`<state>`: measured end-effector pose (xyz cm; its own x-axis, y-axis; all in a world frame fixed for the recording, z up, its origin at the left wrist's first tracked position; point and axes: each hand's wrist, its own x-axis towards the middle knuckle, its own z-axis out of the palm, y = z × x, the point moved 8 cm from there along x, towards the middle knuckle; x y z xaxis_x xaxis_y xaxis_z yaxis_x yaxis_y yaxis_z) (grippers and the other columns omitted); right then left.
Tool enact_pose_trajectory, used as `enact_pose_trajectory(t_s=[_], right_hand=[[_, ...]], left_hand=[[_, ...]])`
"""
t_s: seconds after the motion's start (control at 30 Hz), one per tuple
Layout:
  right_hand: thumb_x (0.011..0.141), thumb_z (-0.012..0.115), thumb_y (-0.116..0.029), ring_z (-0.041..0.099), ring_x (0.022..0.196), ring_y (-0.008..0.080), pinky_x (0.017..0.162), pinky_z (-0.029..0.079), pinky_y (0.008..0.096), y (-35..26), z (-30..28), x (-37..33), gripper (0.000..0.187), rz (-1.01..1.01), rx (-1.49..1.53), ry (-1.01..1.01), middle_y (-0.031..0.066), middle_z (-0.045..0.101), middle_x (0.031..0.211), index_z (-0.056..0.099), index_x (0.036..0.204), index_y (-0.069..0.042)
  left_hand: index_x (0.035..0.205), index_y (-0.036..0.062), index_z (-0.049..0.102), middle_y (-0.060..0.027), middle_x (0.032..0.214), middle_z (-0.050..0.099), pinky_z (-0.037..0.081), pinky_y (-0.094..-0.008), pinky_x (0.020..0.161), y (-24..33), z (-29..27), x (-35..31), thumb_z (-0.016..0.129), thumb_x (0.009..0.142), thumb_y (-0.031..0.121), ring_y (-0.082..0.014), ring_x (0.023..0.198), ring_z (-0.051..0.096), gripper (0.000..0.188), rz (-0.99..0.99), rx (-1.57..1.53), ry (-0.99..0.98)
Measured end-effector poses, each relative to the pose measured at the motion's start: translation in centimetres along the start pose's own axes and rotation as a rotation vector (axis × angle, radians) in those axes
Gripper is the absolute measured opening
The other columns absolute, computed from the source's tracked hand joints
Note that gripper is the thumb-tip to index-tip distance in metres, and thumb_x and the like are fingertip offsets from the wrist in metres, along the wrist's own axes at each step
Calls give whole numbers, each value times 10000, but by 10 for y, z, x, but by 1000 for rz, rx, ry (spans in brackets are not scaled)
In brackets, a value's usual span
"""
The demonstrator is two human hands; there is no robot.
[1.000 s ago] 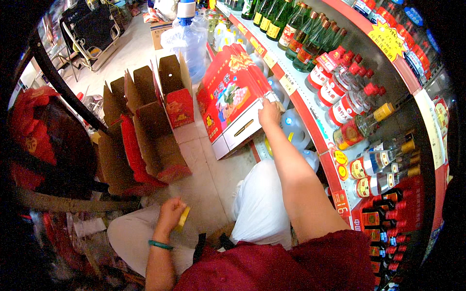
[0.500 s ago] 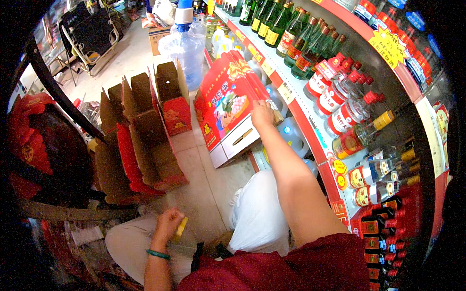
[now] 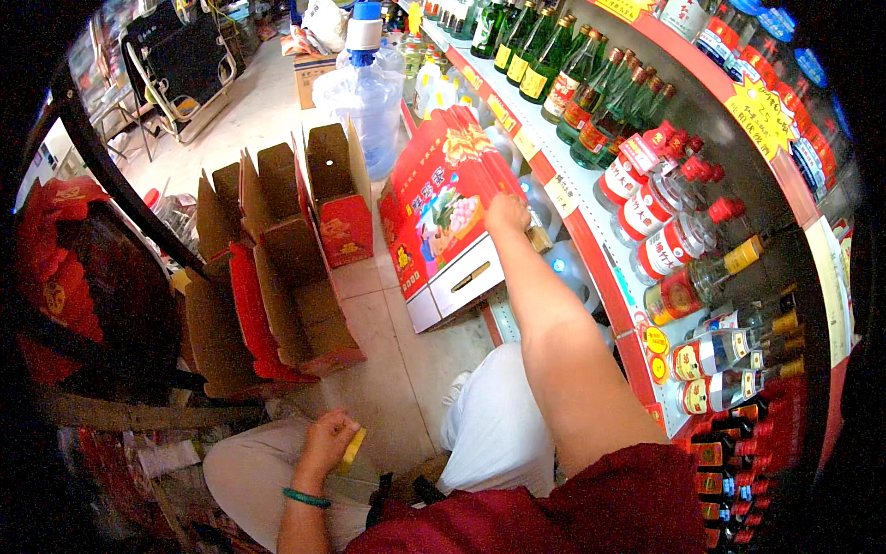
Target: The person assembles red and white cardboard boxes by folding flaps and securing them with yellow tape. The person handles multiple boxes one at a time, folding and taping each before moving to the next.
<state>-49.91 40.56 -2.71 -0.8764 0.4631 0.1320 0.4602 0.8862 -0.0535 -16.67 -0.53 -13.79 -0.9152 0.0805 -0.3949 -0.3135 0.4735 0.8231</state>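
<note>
Several flattened red printed cartons with white lower flaps lean in a stack against the shelf front. At their right edge is my right hand, its fingers closed on the edge of the cartons. A small light-brown block-like piece shows just beside that hand; its kind is unclear. Over my left knee, my left hand is closed on a small flat yellow piece, whose kind I cannot make out. To the left on the floor stand several opened-up cartons, brown inside and red outside, their tops open.
Shelves on the right hold green bottles and clear bottles with red caps. Large jugs stand under the shelf edge. A water bottle with a blue pump stands beyond the cartons. A dark folding chair is at far left.
The view has shifted slightly, so the cartons and shelf appear a little lower and further right. Both hands keep their hold, with hardly any movement against the things around them.
</note>
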Motion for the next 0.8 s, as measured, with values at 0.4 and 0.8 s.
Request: enact_pose_trajectory(t_s=[0.4,0.8], right_hand=[[805,584,-228,593,1032,298,854,477,393,-13,-12,4,280,-87,-72,-253,171,611,1102,660,1028,-75],[745,673,-395,554,1046,292,882,377,404,-27,-2,-53,442,-232,-155,-100,103,630,1059,632,1062,-90]], left_hand=[[819,-11,630,-220,1092,591,468,-378,833,17,-3,-1,656,771,189,-325,1016,578,207,103,64,39],[858,-3,611,-156,826,626,470,-364,688,37,-5,-11,637,801,233,-253,758,603,245,83,73,32]])
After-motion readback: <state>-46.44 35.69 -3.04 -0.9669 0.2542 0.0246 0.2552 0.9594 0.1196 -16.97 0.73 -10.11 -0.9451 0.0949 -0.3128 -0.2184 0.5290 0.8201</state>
